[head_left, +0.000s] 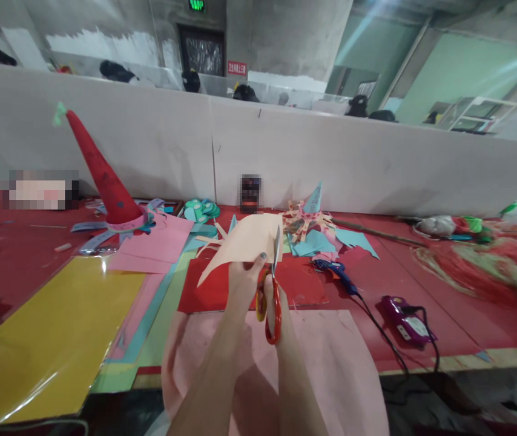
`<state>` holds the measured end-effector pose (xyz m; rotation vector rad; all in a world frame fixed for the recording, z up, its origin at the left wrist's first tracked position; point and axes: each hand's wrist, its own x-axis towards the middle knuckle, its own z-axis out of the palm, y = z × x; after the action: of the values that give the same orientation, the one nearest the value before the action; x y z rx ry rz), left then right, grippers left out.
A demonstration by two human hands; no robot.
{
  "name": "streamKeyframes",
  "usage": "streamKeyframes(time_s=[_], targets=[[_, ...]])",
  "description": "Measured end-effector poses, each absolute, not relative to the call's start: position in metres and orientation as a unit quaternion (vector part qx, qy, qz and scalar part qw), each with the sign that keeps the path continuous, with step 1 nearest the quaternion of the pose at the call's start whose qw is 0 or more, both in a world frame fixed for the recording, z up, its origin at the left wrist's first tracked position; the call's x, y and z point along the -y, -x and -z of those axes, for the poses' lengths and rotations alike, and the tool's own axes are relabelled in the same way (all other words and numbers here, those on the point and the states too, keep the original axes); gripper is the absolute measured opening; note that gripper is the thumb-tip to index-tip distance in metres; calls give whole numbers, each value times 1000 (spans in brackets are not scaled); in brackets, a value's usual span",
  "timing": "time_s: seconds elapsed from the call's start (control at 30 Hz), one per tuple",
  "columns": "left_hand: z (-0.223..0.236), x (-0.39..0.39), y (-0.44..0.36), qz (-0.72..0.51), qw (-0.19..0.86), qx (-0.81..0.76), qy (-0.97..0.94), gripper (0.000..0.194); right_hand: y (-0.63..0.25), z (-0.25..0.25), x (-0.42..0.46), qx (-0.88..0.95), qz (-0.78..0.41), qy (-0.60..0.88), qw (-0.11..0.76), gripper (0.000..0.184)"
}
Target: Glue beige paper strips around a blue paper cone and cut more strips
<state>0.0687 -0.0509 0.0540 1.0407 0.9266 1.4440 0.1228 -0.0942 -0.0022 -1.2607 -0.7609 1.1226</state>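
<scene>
Just beyond the left hand (241,283), a cream paper sheet (249,236) slants from its low pointed corner, left of that grip, to its high far edge on the right. Its long axis runs along this slant, and the sheet bows along the way. The left thumb and fingers pinch its near edge. Right beside that pinch, the right hand (286,318) is curled about the handles of a pair of scissors (277,297), the blades pointing away from the person, their long axis nearly straight ahead. The blades stand at the sheet's right side, beyond the right-hand grip; whether they are parted or pressed together on the paper, I cannot quite tell from this angle. Under both grips lies a red sheet (213,290), with pink cloth (322,375) nearer the person. Right of the grips rests a blue glue gun (338,272); farther left stands a red cone (99,163), with a yellow sheet (59,327) nearer the person.
</scene>
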Motion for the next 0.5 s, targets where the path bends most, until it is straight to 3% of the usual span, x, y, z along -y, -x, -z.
streamKeyframes(time_s=[0.5], targets=[[-56, 54, -70, -598, 539, -395, -442, 28, -125, -2, 96, 331, -483, 546, 599, 43]])
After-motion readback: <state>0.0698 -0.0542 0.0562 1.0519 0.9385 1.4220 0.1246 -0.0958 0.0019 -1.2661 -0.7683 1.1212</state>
